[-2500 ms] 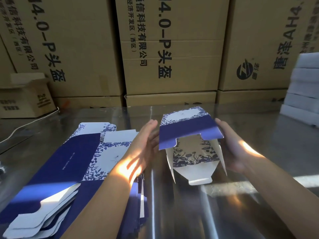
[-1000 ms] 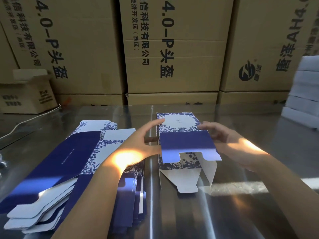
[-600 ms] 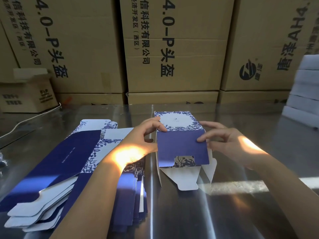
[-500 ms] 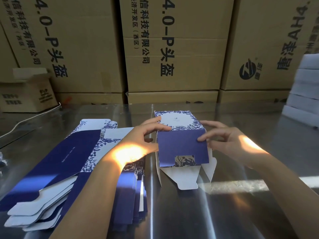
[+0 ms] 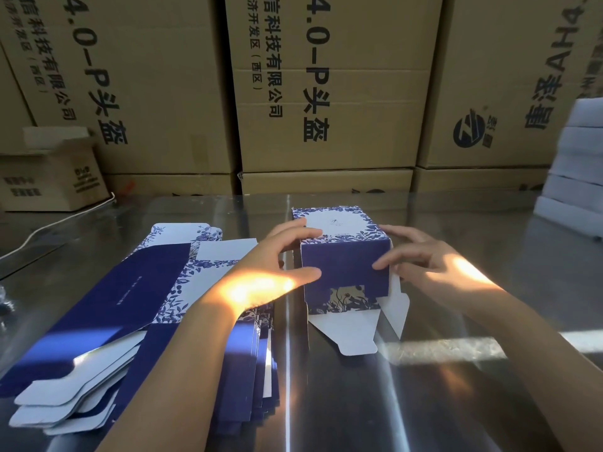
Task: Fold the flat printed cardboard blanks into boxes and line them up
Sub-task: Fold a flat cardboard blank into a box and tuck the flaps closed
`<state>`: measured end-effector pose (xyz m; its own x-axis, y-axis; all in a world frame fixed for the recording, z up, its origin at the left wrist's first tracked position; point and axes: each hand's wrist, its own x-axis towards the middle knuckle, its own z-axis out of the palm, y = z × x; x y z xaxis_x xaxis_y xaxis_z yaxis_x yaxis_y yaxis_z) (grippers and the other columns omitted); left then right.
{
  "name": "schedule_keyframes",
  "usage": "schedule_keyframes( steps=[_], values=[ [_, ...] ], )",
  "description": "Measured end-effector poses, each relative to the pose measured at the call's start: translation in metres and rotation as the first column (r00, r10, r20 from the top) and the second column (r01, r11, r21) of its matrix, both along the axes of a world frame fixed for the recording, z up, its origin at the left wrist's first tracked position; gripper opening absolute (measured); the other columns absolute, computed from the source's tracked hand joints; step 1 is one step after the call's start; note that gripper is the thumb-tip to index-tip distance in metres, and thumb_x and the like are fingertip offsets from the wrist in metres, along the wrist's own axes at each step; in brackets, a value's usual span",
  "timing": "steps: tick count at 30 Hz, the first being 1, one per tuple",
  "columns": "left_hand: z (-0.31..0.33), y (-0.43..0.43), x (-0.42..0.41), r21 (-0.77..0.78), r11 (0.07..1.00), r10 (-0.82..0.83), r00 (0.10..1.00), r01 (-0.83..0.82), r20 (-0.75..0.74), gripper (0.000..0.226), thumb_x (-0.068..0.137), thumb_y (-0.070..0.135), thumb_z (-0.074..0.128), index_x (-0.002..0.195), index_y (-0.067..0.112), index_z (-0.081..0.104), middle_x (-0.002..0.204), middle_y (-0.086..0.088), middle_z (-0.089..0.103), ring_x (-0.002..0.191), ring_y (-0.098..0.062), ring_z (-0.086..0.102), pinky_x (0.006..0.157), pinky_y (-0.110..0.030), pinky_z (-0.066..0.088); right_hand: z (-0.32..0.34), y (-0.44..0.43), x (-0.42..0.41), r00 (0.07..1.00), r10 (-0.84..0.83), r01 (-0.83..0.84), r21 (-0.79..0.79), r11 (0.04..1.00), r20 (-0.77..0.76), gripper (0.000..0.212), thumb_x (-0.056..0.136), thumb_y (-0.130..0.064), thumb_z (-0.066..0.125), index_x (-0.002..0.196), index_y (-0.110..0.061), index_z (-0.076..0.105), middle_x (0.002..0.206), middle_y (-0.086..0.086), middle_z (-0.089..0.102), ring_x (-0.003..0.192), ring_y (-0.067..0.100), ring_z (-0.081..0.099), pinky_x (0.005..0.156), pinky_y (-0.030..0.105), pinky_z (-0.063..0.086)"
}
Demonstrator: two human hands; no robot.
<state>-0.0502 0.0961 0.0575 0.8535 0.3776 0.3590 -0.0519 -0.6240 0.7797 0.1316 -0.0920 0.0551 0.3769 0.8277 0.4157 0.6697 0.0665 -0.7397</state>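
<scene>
A half-formed blue and white floral box (image 5: 342, 256) lies on the shiny metal table (image 5: 424, 402), its open end towards me. One dark blue end flap is folded down over the opening; two white flaps (image 5: 352, 331) still stick out below it. My left hand (image 5: 274, 265) holds the box's left side, fingers on its top edge and thumb against the blue flap. My right hand (image 5: 421, 259) holds the right side, a fingertip pressing the blue flap. A fanned stack of flat blanks (image 5: 137, 308) lies left of the box, partly under my left forearm.
Large brown shipping cartons (image 5: 326, 93) form a wall behind the table. A small open carton (image 5: 49, 171) sits at the far left with a white cable (image 5: 49, 226) running by it. Stacked white boxes (image 5: 577, 164) stand at the right edge.
The box was lowered from the air onto the table. The dark blue flap, first sticking out towards me, has been pushed down flat against the box's open end.
</scene>
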Motion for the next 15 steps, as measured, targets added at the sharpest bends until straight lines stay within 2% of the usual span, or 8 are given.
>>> schedule_keyframes(
  steps=[3,5,7,10,11,13,15],
  values=[
    [-0.003,0.0,0.003,0.082,0.994,0.073,0.997,-0.074,0.009,0.046,0.08,0.026,0.072,0.106,0.059,0.054,0.137,0.035,0.034,0.117,0.018,0.039,0.096,-0.018,0.035,-0.002,0.001,-0.004,0.998,-0.063,0.063,0.032,0.997,0.009,0.04,0.084,0.005,0.055,0.07,-0.03,0.071,0.133,-0.023,0.048,0.098,0.012,0.064,0.078,0.024,0.052],
    [-0.005,-0.001,0.004,0.116,0.988,0.099,0.995,-0.099,0.01,0.045,0.08,0.03,0.071,0.108,0.06,0.052,0.137,0.036,0.033,0.123,0.012,0.037,0.101,-0.021,0.031,-0.006,0.004,-0.008,0.995,-0.101,0.1,0.111,0.989,0.005,0.034,0.083,0.001,0.06,0.08,-0.032,0.064,0.135,-0.021,0.048,0.1,0.006,0.06,0.069,0.015,0.05],
    [-0.005,-0.002,0.006,0.129,0.985,0.112,0.993,-0.114,0.023,0.045,0.08,0.029,0.071,0.108,0.06,0.052,0.137,0.034,0.034,0.125,0.01,0.036,0.104,-0.023,0.029,-0.011,0.008,-0.013,0.995,-0.095,0.096,0.158,0.983,-0.016,0.034,0.085,-0.006,0.065,0.101,-0.036,0.062,0.136,-0.02,0.047,0.109,-0.005,0.054,0.07,0.007,0.047],
    [-0.005,-0.002,0.007,0.113,0.984,0.131,0.99,-0.137,0.059,0.042,0.08,0.03,0.072,0.106,0.057,0.054,0.135,0.029,0.036,0.124,0.007,0.038,0.104,-0.022,0.03,-0.014,0.014,-0.018,0.971,-0.191,0.164,0.185,0.969,0.141,0.043,0.086,-0.012,0.067,0.121,-0.034,0.059,0.13,-0.021,0.048,0.107,-0.017,0.048,0.074,-0.002,0.039],
    [-0.005,-0.003,0.007,0.103,0.985,0.135,0.988,-0.142,0.071,0.04,0.079,0.031,0.073,0.105,0.056,0.056,0.133,0.028,0.038,0.123,0.006,0.039,0.101,-0.019,0.031,-0.014,0.016,-0.02,0.954,-0.224,0.183,0.204,0.962,0.201,0.042,0.085,-0.013,0.068,0.122,-0.03,0.06,0.126,-0.021,0.049,0.105,-0.019,0.047,0.074,-0.004,0.037],
    [-0.005,-0.005,0.007,0.076,0.986,0.139,0.986,-0.146,0.092,0.035,0.077,0.033,0.075,0.102,0.055,0.06,0.127,0.03,0.04,0.12,0.007,0.041,0.095,-0.013,0.035,-0.014,0.019,-0.026,0.937,-0.244,0.186,0.234,0.954,0.248,0.036,0.084,-0.018,0.07,0.118,-0.028,0.065,0.116,-0.023,0.048,0.101,-0.012,0.05,0.073,0.0,0.041],
    [-0.004,-0.006,0.008,0.039,0.991,0.124,0.987,-0.128,0.101,0.032,0.075,0.035,0.077,0.097,0.055,0.064,0.119,0.033,0.042,0.115,0.009,0.043,0.093,-0.016,0.041,-0.015,0.02,-0.031,0.937,-0.241,0.175,0.259,0.95,0.253,0.028,0.083,-0.024,0.071,0.109,-0.033,0.068,0.11,-0.022,0.048,0.1,-0.003,0.052,0.076,0.005,0.043]
  ],
)
